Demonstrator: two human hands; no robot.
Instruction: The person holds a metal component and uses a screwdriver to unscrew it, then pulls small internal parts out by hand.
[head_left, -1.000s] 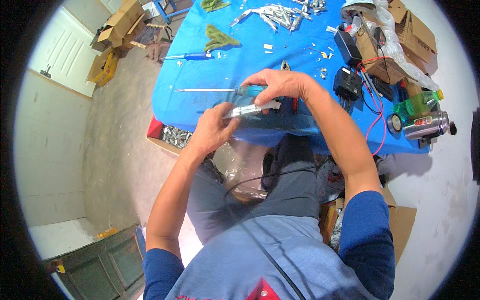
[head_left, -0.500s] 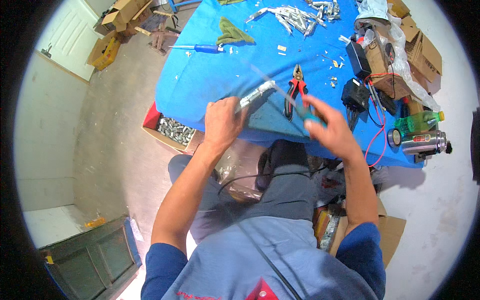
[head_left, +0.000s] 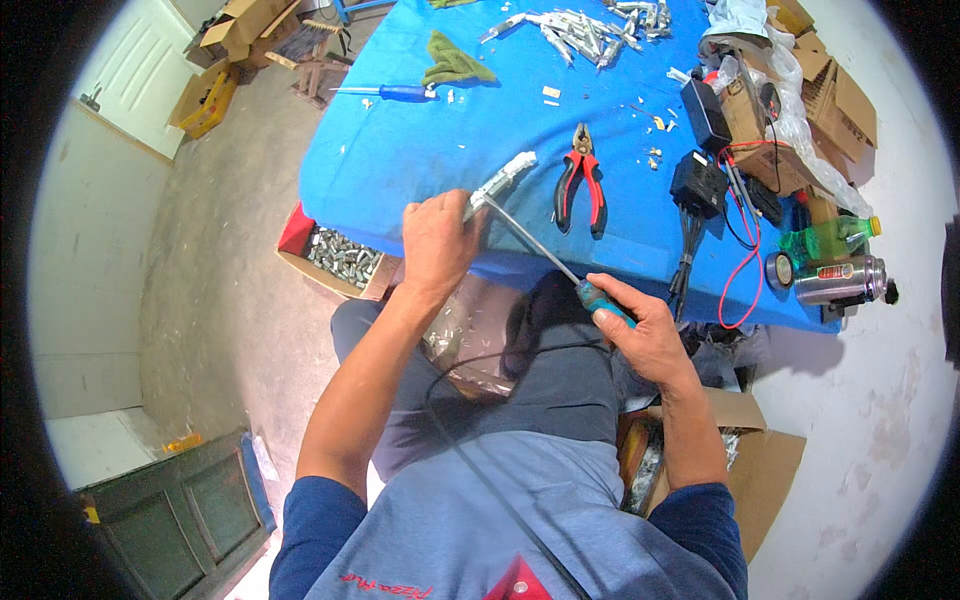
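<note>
One screwdriver (head_left: 591,295) — in right hand (head_left: 652,342)

Workshop. Evidence: blue-clothed surface (head_left: 400,145); screwdriver (head_left: 591,294) in right hand (head_left: 645,328); pliers (head_left: 581,161) and, farther, heaped slim parts (head_left: 592,38) (perhaps metal, too distant to tell), 1 o'clock; carton (head_left: 296,230) of silvery pieces (head_left: 345,258), 10 o'clock.
</note>
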